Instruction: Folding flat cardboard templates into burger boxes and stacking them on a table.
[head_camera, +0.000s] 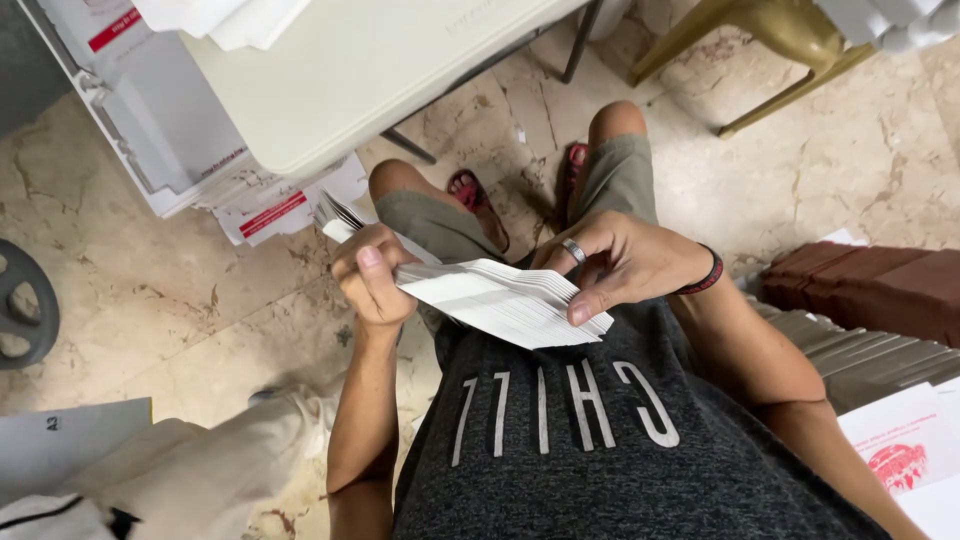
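head view | worn on head | faces steeply down | close over lap and marble floor

A cream folding tabletop filled the upper middle, with folded white cloth on its far edge. Beneath and beside it lay white cardboard boxes with red labels. A gold metal chair stood at the upper right on the beige marble floor. Dark red boxes were stacked at the right, and red sandals showed near the table legs.
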